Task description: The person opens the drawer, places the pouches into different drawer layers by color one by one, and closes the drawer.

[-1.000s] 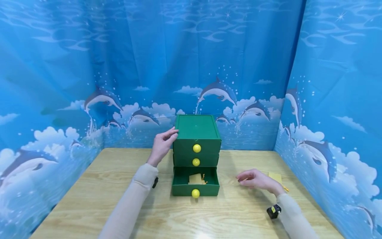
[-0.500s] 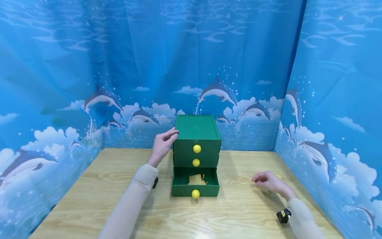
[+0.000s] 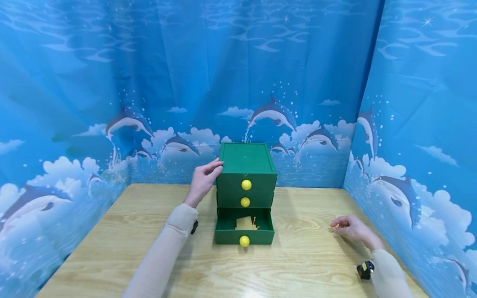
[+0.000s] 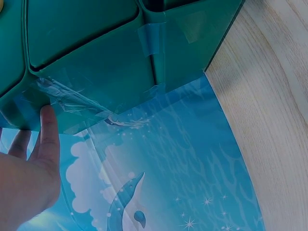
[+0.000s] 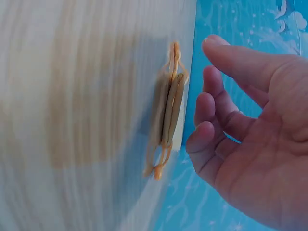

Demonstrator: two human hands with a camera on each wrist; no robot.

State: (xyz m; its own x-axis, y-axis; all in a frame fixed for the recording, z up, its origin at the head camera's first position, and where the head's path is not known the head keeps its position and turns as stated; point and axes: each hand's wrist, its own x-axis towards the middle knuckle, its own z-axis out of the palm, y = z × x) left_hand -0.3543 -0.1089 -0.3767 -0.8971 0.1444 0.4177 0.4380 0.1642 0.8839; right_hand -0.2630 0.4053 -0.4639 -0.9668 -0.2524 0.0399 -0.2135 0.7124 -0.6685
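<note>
A green drawer unit [image 3: 246, 159] with yellow round knobs stands mid-table in the head view. My left hand [image 3: 202, 181] touches its upper left edge with extended fingers; in the left wrist view the fingertips [image 4: 49, 115] press against the taped side. The bottom drawer [image 3: 227, 237] is pulled out, and a beige pouch [image 3: 244, 224] with orange cord lies inside it. To the right, my right hand [image 3: 352, 228] hovers low over the table, fingers loosely bent and holding nothing. Below it lies a flat beige drawstring bundle [image 5: 174, 108], orange cords at both ends, mostly hidden in the head view.
The pale wooden table [image 3: 290, 265] spreads around the unit. Blue dolphin-print curtains [image 3: 179, 82] enclose the back and sides. Two upper drawers with yellow knobs [image 3: 246, 185] are closed. A black wrist camera [image 3: 365, 270] sits below my right sleeve.
My right hand has moved right and slightly nearer, coming over the beige drawstring bundle and covering most of it. The left hand and the drawer unit have stayed in place.
</note>
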